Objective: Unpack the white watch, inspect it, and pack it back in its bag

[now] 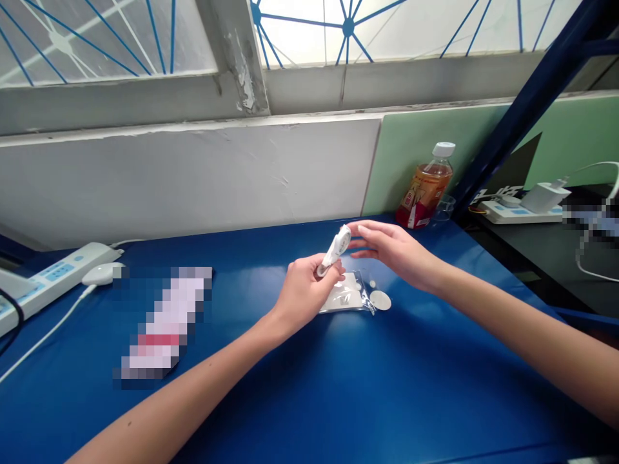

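My left hand [307,290] is closed round a small white object [337,250] with a slim body and a rounded head, tilted up to the right; its exact kind I cannot make out. Close to that head is my right hand [387,248], fingers stretched out and apart; whether a fingertip touches the object I cannot tell. Beneath the hands a clear plastic packet [343,296] with pale flat pieces inside lies on the blue table [300,399], partly covered by my left hand. A pale round disc [380,300] rests at the packet's right edge, with a tiny round piece [372,283] near it.
A drink bottle [425,187] with a white cap stands at the back right, a clear cup [445,208] beside it. On the left lie a power strip [62,274], a white charger [99,274] with its cable, and a blurred-out phone-shaped item [167,322]. Another power strip [517,209] sits far right.
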### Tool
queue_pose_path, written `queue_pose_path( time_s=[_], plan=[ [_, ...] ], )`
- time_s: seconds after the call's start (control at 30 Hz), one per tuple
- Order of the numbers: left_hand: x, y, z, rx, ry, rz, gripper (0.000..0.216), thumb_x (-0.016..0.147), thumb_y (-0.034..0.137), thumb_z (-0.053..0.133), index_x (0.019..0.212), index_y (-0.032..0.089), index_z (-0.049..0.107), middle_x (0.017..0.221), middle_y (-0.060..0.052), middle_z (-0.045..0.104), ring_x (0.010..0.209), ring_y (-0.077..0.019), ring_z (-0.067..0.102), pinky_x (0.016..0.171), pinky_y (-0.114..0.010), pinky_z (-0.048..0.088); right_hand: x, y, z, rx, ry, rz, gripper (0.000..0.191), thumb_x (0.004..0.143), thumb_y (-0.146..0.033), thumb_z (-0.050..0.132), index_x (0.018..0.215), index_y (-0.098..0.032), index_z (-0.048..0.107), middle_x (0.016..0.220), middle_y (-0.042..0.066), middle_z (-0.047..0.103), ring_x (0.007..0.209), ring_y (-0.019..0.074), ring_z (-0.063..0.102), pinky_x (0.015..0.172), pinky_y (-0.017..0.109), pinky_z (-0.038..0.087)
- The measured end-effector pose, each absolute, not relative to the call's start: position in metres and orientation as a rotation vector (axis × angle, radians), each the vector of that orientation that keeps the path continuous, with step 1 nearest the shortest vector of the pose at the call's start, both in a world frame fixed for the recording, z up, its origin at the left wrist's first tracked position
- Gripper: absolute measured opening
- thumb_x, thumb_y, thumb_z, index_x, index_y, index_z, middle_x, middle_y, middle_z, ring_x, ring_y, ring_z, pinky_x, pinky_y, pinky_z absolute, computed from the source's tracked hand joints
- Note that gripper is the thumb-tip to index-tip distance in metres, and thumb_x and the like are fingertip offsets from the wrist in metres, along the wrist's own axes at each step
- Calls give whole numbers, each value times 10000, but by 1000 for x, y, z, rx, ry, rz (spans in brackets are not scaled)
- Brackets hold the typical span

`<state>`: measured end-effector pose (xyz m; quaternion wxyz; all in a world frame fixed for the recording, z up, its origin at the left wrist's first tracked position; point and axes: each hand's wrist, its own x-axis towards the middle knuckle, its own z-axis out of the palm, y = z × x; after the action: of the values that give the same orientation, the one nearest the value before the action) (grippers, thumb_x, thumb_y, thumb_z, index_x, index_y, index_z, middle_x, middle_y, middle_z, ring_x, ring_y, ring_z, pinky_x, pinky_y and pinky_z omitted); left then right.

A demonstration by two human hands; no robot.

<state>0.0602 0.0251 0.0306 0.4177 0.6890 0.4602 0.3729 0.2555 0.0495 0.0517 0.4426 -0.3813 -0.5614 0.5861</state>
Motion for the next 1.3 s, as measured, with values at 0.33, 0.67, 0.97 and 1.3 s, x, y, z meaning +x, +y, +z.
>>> queue_pose_path(
  time_s=[0.33, 0.67, 0.97, 1.3],
  plan=[
    [62, 12, 9, 2638, 1056, 910, 283, 921, 151, 502, 1173, 127, 627, 1063, -145, 717, 922, -270, 701, 779, -381, 567, 278, 3, 26, -1100, -1544, 1223, 286, 835, -452, 702, 953, -196, 751, 765, 35, 731, 608, 156, 656, 552, 269, 544],
    [54, 25, 21, 2605, 1054, 574, 657, 825, 405, 718, 1392, 164, 491, 1412, -181, 536, 1350, -379, 440, 1119, -562, 335, 289, 9, 21, -1205, -1508, 963, 222, 848, -394, 674, 933, -200, 739, 786, 34, 695, 612, 157, 606, 558, 290, 526],
    [49, 29, 22, 2630, 1031, 386, 581, 829, 471, 725, 1286, 156, 554, 1308, -159, 597, 1214, -329, 516, 1011, -466, 441, 299, 17, 12, -1300, -1668, 778, 211, 890, -331, 564, 907, -186, 717, 786, 35, 671, 617, 156, 545, 554, 286, 439],
    [50, 31, 17, 2581, 1026, 487, 479, 869, 402, 697, 1270, 178, 560, 1275, -128, 600, 1151, -306, 530, 946, -445, 475, 305, 23, 9, -1504, -1726, 627, 183, 826, -251, 540, 822, -201, 717, 818, 38, 726, 685, 196, 601, 598, 304, 428]
  ],
)
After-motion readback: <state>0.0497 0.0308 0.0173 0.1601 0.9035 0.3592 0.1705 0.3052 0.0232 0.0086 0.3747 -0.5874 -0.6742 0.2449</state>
